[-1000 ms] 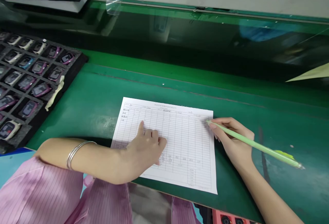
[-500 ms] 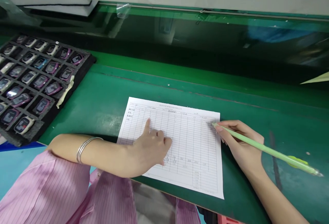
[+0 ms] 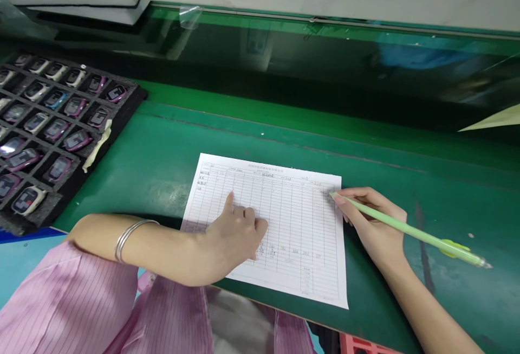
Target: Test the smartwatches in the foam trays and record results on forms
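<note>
A white printed form sheet with a ruled table lies on the green bench mat in front of me. My left hand rests on the sheet's left half, index finger stretched out and pointing at a row, the other fingers curled under. My right hand sits at the sheet's right edge, fingers pinched round a light green pen. The pen's tip touches the upper right corner of the table. A silver bangle circles my left wrist.
A black foam tray at the left holds several small watch-like devices in cells, with a strip of tape on its right rim. Behind the mat runs a dark glossy conveyor strip. A pale paper corner pokes in at the far right.
The view has shifted slightly; the sheet and both hands keep their places relative to each other. The pen tip stays at the sheet's upper right corner.
</note>
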A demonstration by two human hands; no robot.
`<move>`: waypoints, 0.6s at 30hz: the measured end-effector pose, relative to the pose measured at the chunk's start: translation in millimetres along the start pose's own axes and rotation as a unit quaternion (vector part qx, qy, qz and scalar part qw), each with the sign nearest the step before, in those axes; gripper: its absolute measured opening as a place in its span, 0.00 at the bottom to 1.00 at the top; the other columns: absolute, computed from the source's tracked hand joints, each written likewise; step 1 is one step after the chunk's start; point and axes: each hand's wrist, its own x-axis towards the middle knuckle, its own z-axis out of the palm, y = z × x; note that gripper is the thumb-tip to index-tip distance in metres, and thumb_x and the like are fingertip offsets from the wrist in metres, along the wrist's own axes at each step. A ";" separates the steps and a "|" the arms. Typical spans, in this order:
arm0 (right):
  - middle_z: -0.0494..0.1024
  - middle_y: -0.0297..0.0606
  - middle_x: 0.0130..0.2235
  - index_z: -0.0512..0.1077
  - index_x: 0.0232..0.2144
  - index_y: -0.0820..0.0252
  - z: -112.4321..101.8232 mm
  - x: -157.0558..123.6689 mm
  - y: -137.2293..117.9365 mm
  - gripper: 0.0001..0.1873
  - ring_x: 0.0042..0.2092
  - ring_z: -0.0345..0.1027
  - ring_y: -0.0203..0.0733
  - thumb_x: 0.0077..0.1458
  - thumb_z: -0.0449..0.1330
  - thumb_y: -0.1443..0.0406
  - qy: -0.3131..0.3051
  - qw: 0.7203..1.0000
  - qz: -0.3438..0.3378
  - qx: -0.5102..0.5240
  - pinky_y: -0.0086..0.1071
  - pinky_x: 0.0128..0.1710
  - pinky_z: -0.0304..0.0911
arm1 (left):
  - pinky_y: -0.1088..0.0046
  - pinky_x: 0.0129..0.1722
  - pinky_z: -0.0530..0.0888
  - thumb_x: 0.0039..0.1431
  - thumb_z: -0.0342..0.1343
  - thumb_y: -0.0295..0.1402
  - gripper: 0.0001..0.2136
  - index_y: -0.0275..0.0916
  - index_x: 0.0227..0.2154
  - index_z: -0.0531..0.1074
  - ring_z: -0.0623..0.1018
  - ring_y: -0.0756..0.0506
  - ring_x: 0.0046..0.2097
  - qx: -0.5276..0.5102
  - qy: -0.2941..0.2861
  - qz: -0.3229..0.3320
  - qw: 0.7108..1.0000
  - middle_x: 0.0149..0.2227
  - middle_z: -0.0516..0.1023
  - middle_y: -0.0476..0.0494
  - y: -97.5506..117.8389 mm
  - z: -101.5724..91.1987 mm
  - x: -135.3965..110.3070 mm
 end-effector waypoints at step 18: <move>0.76 0.34 0.26 0.74 0.28 0.57 1.2 -2.7 -1.7 0.04 0.25 0.66 0.36 0.52 0.65 0.64 -0.014 0.999 -0.021 0.048 0.29 0.23 0.60 | 0.51 0.54 0.69 0.49 0.65 0.45 0.23 0.29 0.40 0.71 0.79 0.41 0.33 0.021 0.054 0.050 0.997 0.32 0.79 0.38 2.7 8.0 4.2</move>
